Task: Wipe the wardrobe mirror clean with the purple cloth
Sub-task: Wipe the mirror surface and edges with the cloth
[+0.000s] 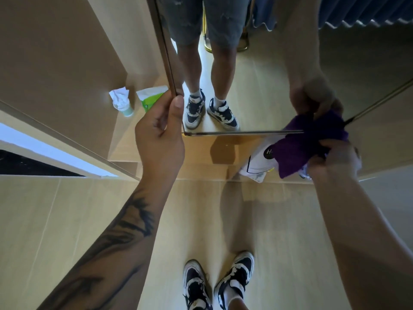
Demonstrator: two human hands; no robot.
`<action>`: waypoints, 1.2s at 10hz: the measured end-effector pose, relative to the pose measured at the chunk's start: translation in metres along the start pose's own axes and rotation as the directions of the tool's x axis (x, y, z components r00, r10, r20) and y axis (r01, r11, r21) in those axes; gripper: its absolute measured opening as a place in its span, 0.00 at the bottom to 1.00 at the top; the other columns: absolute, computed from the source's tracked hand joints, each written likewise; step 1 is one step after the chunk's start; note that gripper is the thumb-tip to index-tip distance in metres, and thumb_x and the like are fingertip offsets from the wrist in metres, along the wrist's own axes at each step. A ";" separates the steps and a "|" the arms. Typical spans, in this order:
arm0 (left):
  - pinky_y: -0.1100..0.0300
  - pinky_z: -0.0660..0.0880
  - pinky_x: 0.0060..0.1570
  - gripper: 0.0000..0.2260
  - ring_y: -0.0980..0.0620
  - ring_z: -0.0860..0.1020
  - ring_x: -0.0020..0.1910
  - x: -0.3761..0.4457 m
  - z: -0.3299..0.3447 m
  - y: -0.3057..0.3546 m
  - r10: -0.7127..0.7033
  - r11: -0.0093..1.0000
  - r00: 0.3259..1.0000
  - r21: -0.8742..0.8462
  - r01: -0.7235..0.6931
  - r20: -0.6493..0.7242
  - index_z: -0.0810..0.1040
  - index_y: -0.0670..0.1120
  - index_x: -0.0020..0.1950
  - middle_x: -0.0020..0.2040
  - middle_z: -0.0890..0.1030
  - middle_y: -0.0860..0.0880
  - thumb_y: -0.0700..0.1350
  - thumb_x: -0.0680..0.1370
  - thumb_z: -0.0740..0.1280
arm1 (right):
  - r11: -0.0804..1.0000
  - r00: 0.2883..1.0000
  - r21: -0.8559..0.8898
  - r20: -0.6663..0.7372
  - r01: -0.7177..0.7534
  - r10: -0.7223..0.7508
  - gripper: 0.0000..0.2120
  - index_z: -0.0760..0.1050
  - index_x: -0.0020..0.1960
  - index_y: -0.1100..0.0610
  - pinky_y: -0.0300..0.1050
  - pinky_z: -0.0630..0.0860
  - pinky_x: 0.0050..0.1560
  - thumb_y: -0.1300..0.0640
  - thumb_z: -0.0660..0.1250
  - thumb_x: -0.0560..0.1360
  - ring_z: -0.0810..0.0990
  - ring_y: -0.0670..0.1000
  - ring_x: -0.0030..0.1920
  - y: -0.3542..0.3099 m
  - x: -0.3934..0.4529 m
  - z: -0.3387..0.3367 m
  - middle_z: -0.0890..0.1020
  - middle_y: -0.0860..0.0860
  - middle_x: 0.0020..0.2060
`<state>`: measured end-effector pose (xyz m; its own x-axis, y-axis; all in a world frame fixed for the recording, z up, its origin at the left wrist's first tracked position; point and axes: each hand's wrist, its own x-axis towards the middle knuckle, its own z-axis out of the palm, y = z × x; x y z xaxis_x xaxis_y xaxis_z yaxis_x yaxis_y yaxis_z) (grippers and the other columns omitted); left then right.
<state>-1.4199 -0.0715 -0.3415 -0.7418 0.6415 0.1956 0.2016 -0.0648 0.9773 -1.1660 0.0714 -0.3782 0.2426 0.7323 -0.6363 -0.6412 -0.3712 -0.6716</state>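
The wardrobe mirror (257, 70) is a tall panel in a thin metal frame, reflecting legs and sneakers. My left hand (159, 128) grips its lower left edge, thumb on the glass side and fingers curled behind the frame. The purple cloth (306, 146) is bunched at the mirror's lower right corner. My right hand (335, 158) grips the cloth and holds it against that corner. The hand's reflection shows just above it in the glass.
A small bottle with a crumpled tissue (121, 101) and a green tissue pack (152, 97) stand on the floor left of the mirror. A white bag (259, 162) lies below the cloth. My sneakers (219, 285) stand on the light wooden floor.
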 end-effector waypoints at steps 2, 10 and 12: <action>0.73 0.65 0.41 0.15 0.70 0.69 0.35 -0.006 0.002 0.006 -0.003 0.999 1.000 -0.033 0.002 -0.028 0.80 0.32 0.56 0.37 0.70 0.46 0.45 0.85 0.64 | 0.997 0.991 -0.065 0.129 -0.035 0.043 0.32 0.76 0.69 0.62 0.70 0.81 0.53 0.77 0.64 0.66 0.84 0.63 0.58 0.069 -0.027 0.016 0.81 0.65 0.64; 0.55 0.69 0.46 0.12 0.64 0.68 0.38 -0.006 0.005 0.000 0.023 0.997 0.998 0.081 -0.018 -0.065 0.79 0.42 0.47 0.32 0.72 0.65 0.47 0.86 0.63 | 0.956 0.960 -0.179 0.116 -0.234 0.256 0.22 0.77 0.63 0.65 0.54 0.84 0.52 0.77 0.64 0.71 0.84 0.57 0.44 0.088 -0.072 0.039 0.82 0.61 0.49; 0.52 0.67 0.44 0.15 0.59 0.65 0.36 -0.006 0.005 0.006 0.009 0.989 0.998 0.151 0.000 -0.059 0.72 0.55 0.39 0.31 0.69 0.62 0.49 0.86 0.63 | 0.740 0.984 -0.670 0.164 0.058 0.071 0.26 0.80 0.64 0.64 0.52 0.76 0.63 0.56 0.69 0.67 0.79 0.66 0.62 0.007 -0.018 -0.002 0.86 0.56 0.52</action>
<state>-1.4114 -0.0720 -0.3377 -0.7764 0.5947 0.2087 0.2955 0.0511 0.9540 -1.1736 0.0541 -0.3721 0.0738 0.7875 -0.6119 0.0279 -0.6150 -0.7881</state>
